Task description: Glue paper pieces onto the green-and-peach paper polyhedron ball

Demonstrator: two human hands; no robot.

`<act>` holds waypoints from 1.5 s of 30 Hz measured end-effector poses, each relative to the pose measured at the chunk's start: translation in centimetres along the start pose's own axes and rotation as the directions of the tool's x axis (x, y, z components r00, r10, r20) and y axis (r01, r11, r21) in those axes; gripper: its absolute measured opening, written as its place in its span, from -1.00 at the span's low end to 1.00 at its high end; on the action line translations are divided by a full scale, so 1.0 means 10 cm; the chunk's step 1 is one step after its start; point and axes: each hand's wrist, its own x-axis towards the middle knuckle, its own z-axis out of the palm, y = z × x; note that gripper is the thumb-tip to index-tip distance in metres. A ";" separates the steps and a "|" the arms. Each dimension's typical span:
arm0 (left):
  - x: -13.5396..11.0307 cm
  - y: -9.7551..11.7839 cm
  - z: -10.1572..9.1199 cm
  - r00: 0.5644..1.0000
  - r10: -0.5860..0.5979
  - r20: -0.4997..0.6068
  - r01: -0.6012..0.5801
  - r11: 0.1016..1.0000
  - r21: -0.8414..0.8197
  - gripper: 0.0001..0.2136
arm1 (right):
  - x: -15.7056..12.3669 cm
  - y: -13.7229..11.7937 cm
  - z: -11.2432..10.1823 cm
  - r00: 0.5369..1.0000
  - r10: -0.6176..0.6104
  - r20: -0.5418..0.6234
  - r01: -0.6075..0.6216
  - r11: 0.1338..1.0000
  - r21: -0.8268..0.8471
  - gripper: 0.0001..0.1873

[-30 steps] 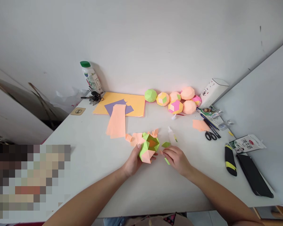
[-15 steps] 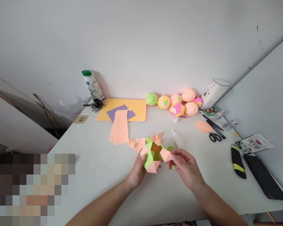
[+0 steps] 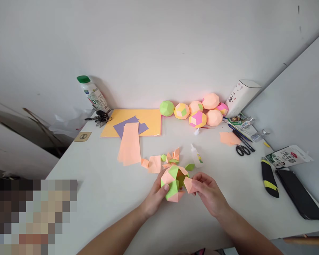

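A hollow green and peach folded-paper ball (image 3: 172,184) with an opening on its right side rests in my left hand (image 3: 157,194), thumb across its front. My right hand (image 3: 208,191) pinches a peach folded-paper piece (image 3: 189,185) at the edge of that opening; whether the piece is joined to the ball I cannot tell. Just behind the ball lie loose peach and green folded pieces (image 3: 173,156) and a single green piece (image 3: 190,166). A small white glue bottle (image 3: 196,156) lies a little farther back.
Finished paper balls (image 3: 198,119) line the wall. To the left are peach strips (image 3: 130,143), purple paper (image 3: 118,128), yellow sheets (image 3: 103,131), keys (image 3: 101,117) and a green-capped bottle (image 3: 94,95). Scissors (image 3: 243,150), pens (image 3: 240,136), a black-and-yellow tool (image 3: 269,179) and a black case (image 3: 300,194) lie right.
My left hand has turned the ball slightly and brought it nearer me. The peach piece in my right hand has moved closer to the opening. The camera view has shifted a little.
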 end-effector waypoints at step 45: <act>-0.01 0.04 0.03 1.000 -0.024 -0.007 0.025 0.980 0.198 -0.40 | -0.04 0.08 0.05 0.989 0.145 -0.024 -0.146 0.989 -0.011 -0.65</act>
